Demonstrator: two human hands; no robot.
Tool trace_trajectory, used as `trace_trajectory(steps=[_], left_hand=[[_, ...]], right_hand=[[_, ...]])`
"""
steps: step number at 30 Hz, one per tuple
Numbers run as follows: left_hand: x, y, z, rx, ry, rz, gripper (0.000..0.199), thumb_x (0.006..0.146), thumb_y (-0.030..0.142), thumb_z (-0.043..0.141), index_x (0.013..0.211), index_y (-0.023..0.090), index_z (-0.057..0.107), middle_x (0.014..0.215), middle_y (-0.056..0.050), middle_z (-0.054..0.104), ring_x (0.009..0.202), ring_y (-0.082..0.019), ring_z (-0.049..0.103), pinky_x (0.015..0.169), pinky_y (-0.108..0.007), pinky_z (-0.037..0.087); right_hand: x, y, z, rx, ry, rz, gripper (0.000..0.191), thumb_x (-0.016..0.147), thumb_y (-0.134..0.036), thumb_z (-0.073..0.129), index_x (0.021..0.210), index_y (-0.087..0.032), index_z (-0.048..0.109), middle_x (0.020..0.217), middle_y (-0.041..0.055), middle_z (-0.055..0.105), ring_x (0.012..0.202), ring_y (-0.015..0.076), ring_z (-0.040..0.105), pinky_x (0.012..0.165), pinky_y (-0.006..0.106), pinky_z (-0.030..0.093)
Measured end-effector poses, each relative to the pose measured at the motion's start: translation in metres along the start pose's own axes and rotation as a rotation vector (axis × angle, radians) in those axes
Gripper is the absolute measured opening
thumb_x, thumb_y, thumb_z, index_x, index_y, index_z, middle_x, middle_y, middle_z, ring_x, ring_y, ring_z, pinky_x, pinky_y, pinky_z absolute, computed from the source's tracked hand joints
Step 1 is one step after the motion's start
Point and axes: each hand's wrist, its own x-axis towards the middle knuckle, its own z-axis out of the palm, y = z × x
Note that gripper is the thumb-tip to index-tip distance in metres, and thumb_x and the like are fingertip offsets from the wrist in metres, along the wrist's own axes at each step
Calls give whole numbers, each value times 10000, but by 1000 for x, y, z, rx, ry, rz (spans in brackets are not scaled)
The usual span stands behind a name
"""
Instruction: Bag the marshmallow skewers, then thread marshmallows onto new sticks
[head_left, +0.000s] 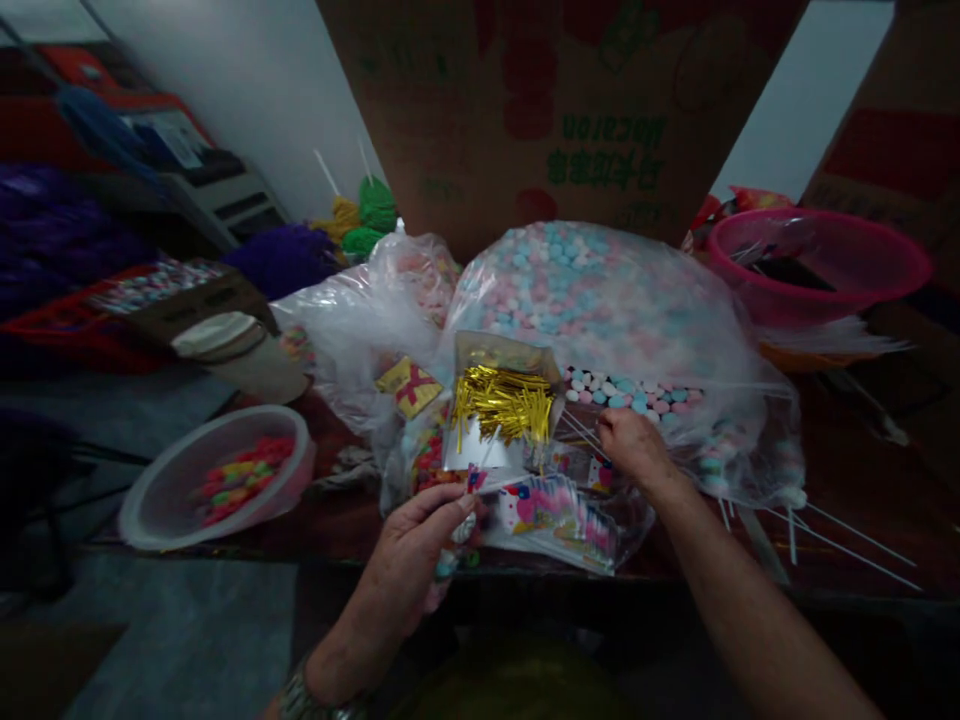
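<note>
My left hand is closed in a pinch near the table's front edge. It holds a candy stick, whose pastel sweets show below the fingers, and a small printed piece stands at the fingertips. Further right, my right hand is closed beside some thin white sticks; what lies between its fingertips is too small to make out. Between the hands, gold twist ties fill an open box. In front of it lies a fanned stack of printed bags.
A large clear bag of pastel sweets lies behind the box. To the left stands a translucent bowl with colourful candies. At the right are a pink basin and loose white sticks. A tall carton rises at the back.
</note>
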Motion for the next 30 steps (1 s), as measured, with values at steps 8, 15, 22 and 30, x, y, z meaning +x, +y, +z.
trace_trajectory(steps=[8,15,22,30], left_hand=[[17,-5,-6,-176,-15,4,229,604,320,676,729,145,597,576,-3,614,376,-69,498,279,-123,286],[21,-8,-16,-183,-21,6,258,633,374,657,746,151,594,564,4,598,342,-74,479,274,-140,289],[26,-1,-14,-235,-17,45,255,612,353,673,736,145,591,657,-4,611,422,-89,529,318,-152,327],[21,2,-8,-252,-36,51,236,611,330,671,718,136,591,685,-12,605,456,-78,522,363,-152,343]], right_hand=[[9,-54,-2,-12,-105,-109,233,852,-284,459,867,-195,674,927,79,656,939,181,570,795,249,386],[40,-89,23,-4,-188,76,227,789,-260,520,825,-140,709,826,148,687,783,219,637,654,273,420],[57,-70,4,79,-172,53,306,865,-234,384,957,-156,665,906,54,683,857,153,611,692,212,419],[54,-90,26,43,-313,78,224,866,-329,540,972,-141,600,971,56,622,858,165,598,758,352,490]])
